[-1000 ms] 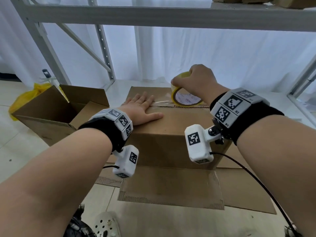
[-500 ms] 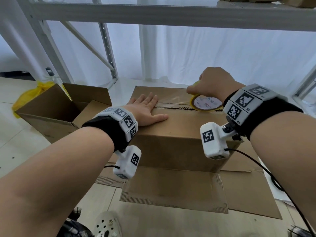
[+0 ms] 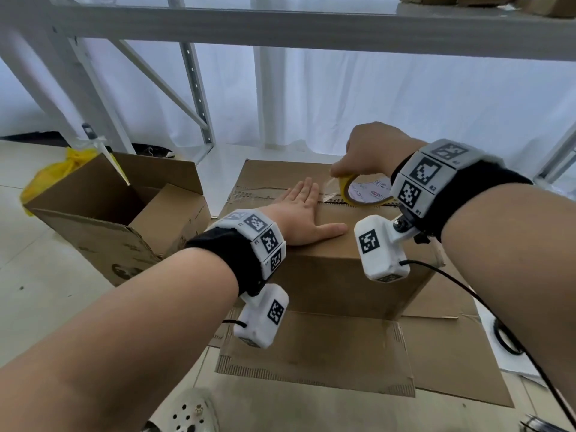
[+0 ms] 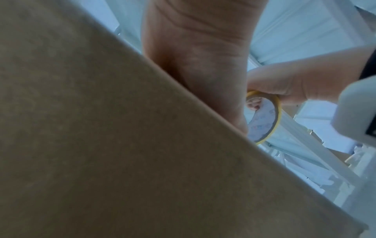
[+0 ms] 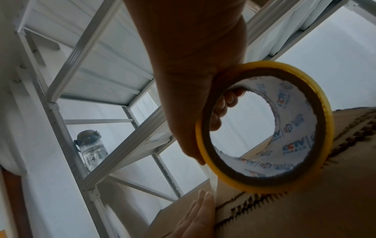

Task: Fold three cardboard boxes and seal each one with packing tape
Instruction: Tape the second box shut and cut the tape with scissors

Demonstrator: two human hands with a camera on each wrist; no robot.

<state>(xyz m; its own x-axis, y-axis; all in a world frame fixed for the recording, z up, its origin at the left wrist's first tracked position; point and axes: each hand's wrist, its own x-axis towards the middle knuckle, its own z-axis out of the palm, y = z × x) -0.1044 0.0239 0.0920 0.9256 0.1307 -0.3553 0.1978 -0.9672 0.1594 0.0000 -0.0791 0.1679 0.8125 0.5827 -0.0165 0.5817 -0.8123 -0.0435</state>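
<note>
A closed brown cardboard box (image 3: 336, 266) stands in front of me with its top flaps meeting at a serrated seam (image 3: 268, 194). My left hand (image 3: 304, 213) lies flat with straight fingers on the top, beside the seam. My right hand (image 3: 371, 151) grips a yellow-edged roll of clear packing tape (image 3: 366, 192) just right of it, fingers curled through the core (image 5: 225, 111). A strip of clear tape (image 5: 211, 178) runs from the roll down to the box near my left fingertips (image 5: 203, 198). The box side (image 4: 122, 145) fills the left wrist view.
A second open box (image 3: 124, 213) sits to the left with a yellow bag (image 3: 53, 173) behind it. Flattened cardboard (image 3: 343, 353) lies under the box on the floor. A white metal rack (image 3: 193, 73) rises behind, holding a water bottle (image 5: 91, 149). A black cable (image 3: 511, 332) trails right.
My right hand has carried the tape roll rightwards along the seam, away from my left hand, drawing tape out. My left hand stays flat on the box top.
</note>
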